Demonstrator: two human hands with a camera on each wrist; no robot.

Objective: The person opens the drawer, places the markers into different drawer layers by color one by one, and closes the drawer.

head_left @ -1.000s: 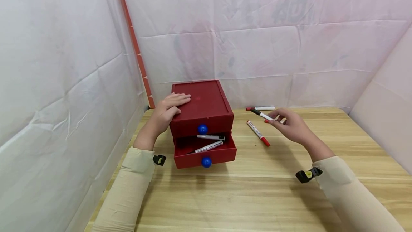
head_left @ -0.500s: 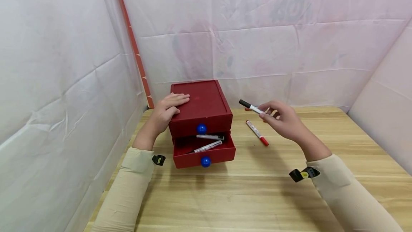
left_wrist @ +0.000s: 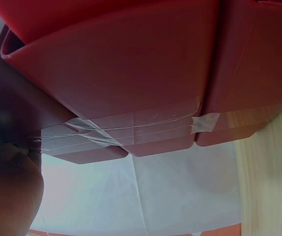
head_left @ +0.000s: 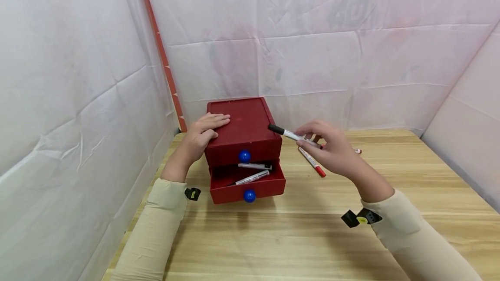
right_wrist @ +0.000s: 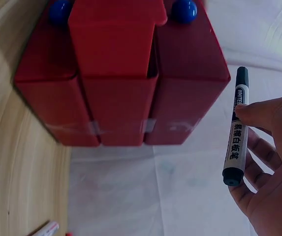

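A red two-drawer box point(head_left: 244, 127) stands at the table's back left. Its lower drawer point(head_left: 248, 180) is pulled out and holds two white markers point(head_left: 254, 171). Both drawers have blue knobs point(head_left: 245, 156). My left hand point(head_left: 203, 133) rests flat on the box's top left corner. My right hand point(head_left: 328, 148) pinches a black-capped white marker point(head_left: 291, 134) in the air just right of the box, cap toward it. The right wrist view shows the same marker point(right_wrist: 235, 133) in my fingers beside the box point(right_wrist: 121, 73). The left wrist view shows only the box's side point(left_wrist: 131, 83).
A red-capped marker point(head_left: 312, 161) lies on the wooden table point(head_left: 297, 237) under my right hand; another marker's end point(head_left: 356, 151) shows behind it. White sheet walls close in the left, back and right sides.
My right hand lifted the black-capped marker and carried it left toward the box. The left hand and the box stayed put.
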